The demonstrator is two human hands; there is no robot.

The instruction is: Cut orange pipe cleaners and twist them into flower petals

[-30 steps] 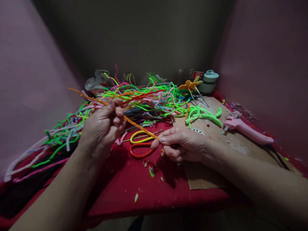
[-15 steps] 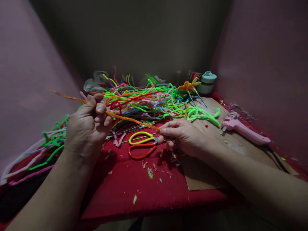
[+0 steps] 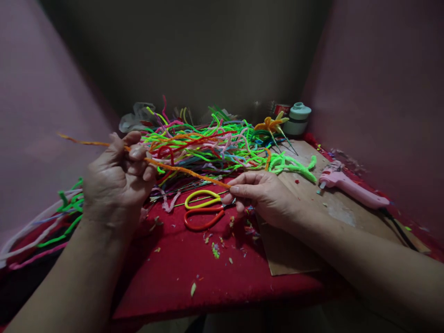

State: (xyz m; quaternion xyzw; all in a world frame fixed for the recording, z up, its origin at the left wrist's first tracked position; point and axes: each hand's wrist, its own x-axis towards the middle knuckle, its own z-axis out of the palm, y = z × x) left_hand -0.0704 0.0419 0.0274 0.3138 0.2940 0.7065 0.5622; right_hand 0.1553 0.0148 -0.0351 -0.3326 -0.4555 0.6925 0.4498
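Note:
An orange pipe cleaner [image 3: 187,171] stretches between my two hands above the red cloth. My left hand [image 3: 120,178] is closed around it, and its thin free end sticks out to the left. The other end is pinched between the thumb and fingers of my right hand [image 3: 265,194]. Just left of my right hand lie scissors with one yellow and one red handle [image 3: 204,218]; their blades are mostly hidden by my fingers. Behind my hands spreads a heap of colourful pipe cleaners [image 3: 208,143].
A cardboard sheet [image 3: 294,249] lies at the right with a pink glue gun [image 3: 357,187] and green pipe cleaners [image 3: 289,165]. Orange and yellow flowers [image 3: 272,124] and a pale blue container [image 3: 298,119] stand behind. More pipe cleaners [image 3: 34,236] lie far left.
My left hand has moved left, and a longer stretch of the orange pipe cleaner shows between my hands. My right hand has stayed nearly in place, still pinching the end.

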